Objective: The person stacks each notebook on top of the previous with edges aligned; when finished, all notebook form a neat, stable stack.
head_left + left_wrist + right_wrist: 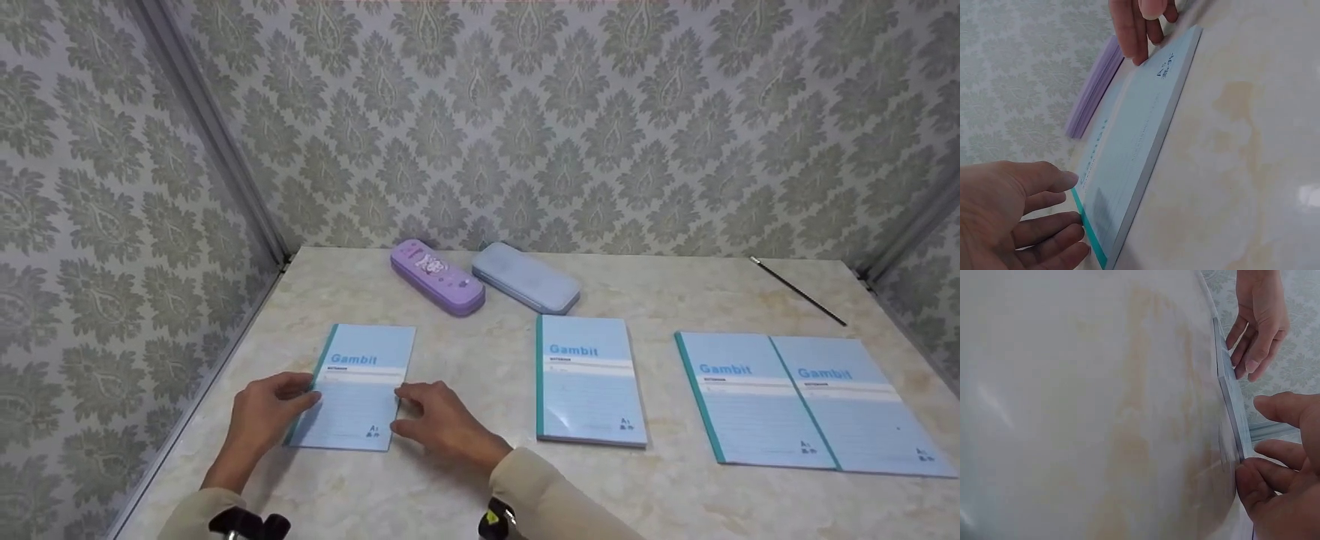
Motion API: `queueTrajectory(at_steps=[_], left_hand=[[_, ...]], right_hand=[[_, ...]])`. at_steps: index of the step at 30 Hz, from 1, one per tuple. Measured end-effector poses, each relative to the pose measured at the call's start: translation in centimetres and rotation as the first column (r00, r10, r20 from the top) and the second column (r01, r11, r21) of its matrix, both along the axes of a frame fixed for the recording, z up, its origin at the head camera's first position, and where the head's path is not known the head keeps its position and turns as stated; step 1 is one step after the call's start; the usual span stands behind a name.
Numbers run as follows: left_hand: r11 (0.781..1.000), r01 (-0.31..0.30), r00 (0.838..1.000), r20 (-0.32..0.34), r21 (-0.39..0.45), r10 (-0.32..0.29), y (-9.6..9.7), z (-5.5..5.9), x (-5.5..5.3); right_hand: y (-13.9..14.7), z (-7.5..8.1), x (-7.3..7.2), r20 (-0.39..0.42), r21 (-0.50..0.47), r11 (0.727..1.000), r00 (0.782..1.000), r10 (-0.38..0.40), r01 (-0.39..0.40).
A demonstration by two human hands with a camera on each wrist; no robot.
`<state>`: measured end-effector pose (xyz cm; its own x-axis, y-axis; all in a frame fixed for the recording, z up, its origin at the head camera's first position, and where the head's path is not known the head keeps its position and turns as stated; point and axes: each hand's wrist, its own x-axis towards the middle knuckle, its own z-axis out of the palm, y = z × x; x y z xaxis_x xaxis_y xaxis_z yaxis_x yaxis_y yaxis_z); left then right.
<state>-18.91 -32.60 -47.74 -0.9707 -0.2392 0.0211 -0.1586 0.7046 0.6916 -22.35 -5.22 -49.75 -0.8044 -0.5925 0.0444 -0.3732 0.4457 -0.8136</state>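
A light-blue notebook (pixel 356 390) with a green spine and "Gambit" on its cover lies at the left of the table. My left hand (pixel 270 412) is at its spine side, with the fingers (pixel 1053 233) loosely extended along the green strip in the left wrist view. Across from it, my right hand (pixel 442 420) has its fingertips at the notebook's opposite edge, thumb and fingers spread apart. Both palms are off the cover. In the right wrist view the notebook (pixel 1233 399) shows nearly edge-on between the two hands.
A thicker notebook pile (pixel 589 382) lies at centre right. Farther right, two notebooks (pixel 757 405) (pixel 862 409) lie side by side. Behind are a purple pencil case (pixel 439 277), a pale blue case (pixel 525 277) and a black pencil (pixel 799 291). Patterned walls (pixel 525 120) enclose the table.
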Motion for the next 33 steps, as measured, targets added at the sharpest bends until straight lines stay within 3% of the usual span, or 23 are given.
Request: queueTrajectory(at_steps=[7,12,17,25,33], left_hand=[[1.0,-0.009,1.0,-0.002,0.028,0.009,-0.6,0.3,0.2],[0.99,-0.047,0.999,0.029,0.134,0.044,-1.1,0.6,0.2],[0.964,-0.095,0.994,0.073,0.249,0.079,-1.2,0.4,0.2],[0.917,-0.108,0.989,0.132,0.384,0.061,-0.8,0.5,0.0],[0.846,-0.167,0.979,0.185,0.505,0.083,-0.5,0.5,-0.3]], right_hand=[[0.0,-0.1,-0.2,-0.067,-0.025,0.998,0.996,0.058,-0.059],[0.2,-0.3,-0.2,-0.047,-0.068,0.995,0.997,0.067,-0.07],[0.6,-0.4,-0.3,0.005,-0.061,0.998,0.999,0.034,-0.033],[1.2,-0.3,-0.2,0.095,-0.111,0.992,0.994,-0.049,0.059],[1.7,-0.2,0.1,0.229,-0.243,0.947,0.961,-0.156,0.211]])
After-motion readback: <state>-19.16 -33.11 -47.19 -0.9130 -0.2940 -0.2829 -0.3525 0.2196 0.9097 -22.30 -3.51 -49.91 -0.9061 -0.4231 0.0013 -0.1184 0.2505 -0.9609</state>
